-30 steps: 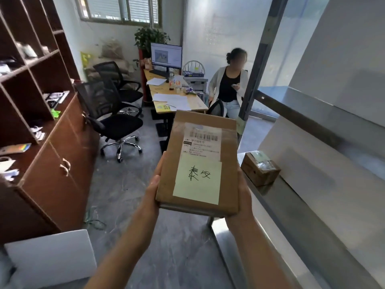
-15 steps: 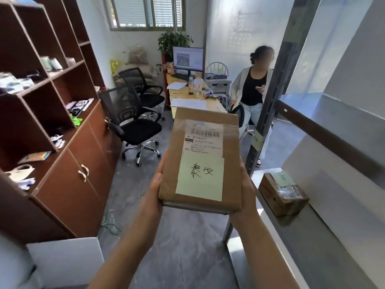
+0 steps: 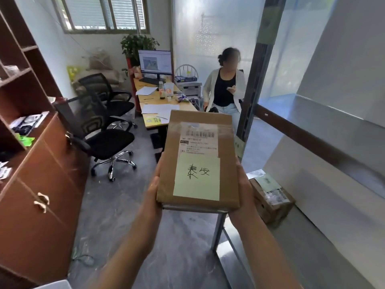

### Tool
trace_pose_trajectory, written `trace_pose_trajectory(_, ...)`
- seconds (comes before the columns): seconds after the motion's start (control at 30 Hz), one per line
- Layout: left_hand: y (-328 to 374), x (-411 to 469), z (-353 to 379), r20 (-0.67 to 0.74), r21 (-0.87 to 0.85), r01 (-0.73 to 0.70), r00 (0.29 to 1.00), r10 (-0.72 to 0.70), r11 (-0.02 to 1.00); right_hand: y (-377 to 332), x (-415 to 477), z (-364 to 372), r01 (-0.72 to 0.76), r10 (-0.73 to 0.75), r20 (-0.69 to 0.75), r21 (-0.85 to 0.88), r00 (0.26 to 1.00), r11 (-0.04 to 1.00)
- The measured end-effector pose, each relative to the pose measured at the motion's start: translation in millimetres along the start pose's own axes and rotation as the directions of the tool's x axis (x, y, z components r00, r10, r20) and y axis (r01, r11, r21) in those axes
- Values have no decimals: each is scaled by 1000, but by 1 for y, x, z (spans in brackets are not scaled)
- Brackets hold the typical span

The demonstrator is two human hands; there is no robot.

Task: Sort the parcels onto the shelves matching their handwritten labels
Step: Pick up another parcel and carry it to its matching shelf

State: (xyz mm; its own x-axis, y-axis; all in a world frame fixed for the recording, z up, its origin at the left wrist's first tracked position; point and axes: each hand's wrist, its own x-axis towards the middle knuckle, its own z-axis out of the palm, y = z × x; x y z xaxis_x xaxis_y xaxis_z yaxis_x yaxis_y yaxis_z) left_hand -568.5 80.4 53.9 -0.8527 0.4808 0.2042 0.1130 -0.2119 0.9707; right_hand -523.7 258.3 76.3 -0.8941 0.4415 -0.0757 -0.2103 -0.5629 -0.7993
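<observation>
I hold a flat brown cardboard parcel (image 3: 173, 142) in front of me at chest height, its top facing me. It carries a white shipping label and a pale yellow note (image 3: 196, 177) with black handwriting. My left hand (image 3: 153, 191) grips its left edge and my right hand (image 3: 244, 189) grips its right edge. A metal shelf rack (image 3: 312, 236) stands on my right. On its lower shelf sits a small brown parcel (image 3: 270, 197) with a pale label and clear tape, just right of my right hand.
A brown wooden cabinet (image 3: 41, 184) with open shelves lines the left side. Two black office chairs (image 3: 104, 140) stand ahead on the grey floor. Beyond them is a desk (image 3: 150, 99) with a monitor and papers, and a person (image 3: 225, 88) sits behind it.
My view has swung left and forward; the parcel stays in both hands. The small parcel on the shelf now appears lower and closer to my right hand.
</observation>
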Motion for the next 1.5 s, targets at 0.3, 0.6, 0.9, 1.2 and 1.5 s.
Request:
trace_pose_trajectory(0.3, -2, 65, -83, 31, -40, 32, 999, -31, 999, 35, 63, 69, 59, -65, -67, -81, 996, 995)
trace_pose_trajectory(0.6, 0, 135, -171, 44, -82, 48, 998, -45, 996, 89, 130, 132, 85, -105, -121, -162, 987, 983)
trace_pose_trajectory(0.9, -23, 193, -176, 232, -116, 102, 970, -73, 988, 91, 164, 129, 120, -193, -323, -234, 927, 965)
trace_pose_trajectory(1.2, -36, 249, -143, 283, -130, 94, 958, -54, 987, 62, 205, 104, 168, -300, -377, -345, 876, 924)
trace_pose_trajectory(1.5, -26, 299, -104, 372, -160, 142, 925, -73, 977, 28, 233, 90, 239, -343, -434, -276, 833, 931)
